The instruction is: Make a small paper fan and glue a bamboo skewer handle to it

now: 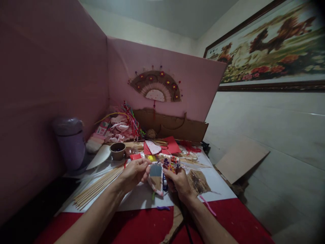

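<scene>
In the lower centre, the floral tool (170, 163) is white with orange, red and dark blue blooms; left of it, a grey-and-brown piece (155, 171) has a pink-and-white edge. Above centre, a brown fan (156, 79) bears red flowers (161, 73) with yellow middles against a pink panel (195, 81). Far left, a purple container (71, 147); bottom, red cloth (142, 223)

"What are you noticing about the person's own body?"

"Two forearms are showing: the left forearm (101, 205) and the right forearm (207, 215). Both are running bare down to where the lower edge is cutting them off."

"How are their shapes looking?"

"Each is tapering, broadening toward the lower edge and narrowing at the wrist (123, 183). The left hand (134, 173) and the right hand (182, 184) are going bare too, with slim fingers (143, 161)."

"And the nails?"

"They're appearing too small and blurred to tell."
</scene>
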Demonstrator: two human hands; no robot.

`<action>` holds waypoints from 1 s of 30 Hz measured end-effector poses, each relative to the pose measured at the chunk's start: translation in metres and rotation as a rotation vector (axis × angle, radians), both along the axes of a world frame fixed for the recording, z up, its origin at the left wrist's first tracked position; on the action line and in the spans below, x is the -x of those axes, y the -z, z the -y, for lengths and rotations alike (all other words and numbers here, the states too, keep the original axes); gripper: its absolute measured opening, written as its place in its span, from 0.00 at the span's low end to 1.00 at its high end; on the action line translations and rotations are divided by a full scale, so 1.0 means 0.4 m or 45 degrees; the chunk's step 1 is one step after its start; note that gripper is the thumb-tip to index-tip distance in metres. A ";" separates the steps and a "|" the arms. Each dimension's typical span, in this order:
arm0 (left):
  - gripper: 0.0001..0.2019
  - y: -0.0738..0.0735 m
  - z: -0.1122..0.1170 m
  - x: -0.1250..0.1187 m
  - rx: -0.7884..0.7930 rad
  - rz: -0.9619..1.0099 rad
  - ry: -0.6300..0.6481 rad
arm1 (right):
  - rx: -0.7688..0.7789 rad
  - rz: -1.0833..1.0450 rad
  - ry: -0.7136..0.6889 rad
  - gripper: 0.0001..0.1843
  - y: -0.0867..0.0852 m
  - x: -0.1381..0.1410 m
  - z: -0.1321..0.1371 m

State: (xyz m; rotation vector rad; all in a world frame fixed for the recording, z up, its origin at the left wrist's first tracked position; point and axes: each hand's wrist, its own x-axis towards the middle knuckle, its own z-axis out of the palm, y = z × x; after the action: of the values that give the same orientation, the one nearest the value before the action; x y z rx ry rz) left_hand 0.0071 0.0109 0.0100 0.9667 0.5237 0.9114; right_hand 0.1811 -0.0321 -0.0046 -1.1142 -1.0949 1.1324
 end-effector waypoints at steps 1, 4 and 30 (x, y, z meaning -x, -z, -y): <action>0.08 -0.001 0.000 -0.001 0.015 0.007 0.006 | -0.001 0.003 -0.001 0.17 0.000 0.000 0.000; 0.10 -0.002 0.000 -0.001 0.092 -0.003 0.001 | -0.013 0.022 0.006 0.17 0.002 -0.002 -0.001; 0.05 -0.178 0.096 -0.094 -0.524 -0.113 -0.629 | 0.140 -0.317 -0.170 0.13 0.003 -0.014 -0.014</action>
State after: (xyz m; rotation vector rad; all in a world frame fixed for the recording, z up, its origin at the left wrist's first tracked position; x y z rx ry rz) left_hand 0.0447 -0.0276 0.0814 1.2808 0.6815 1.4631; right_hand 0.1867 -0.0264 -0.0060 -0.9642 -0.9313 1.4108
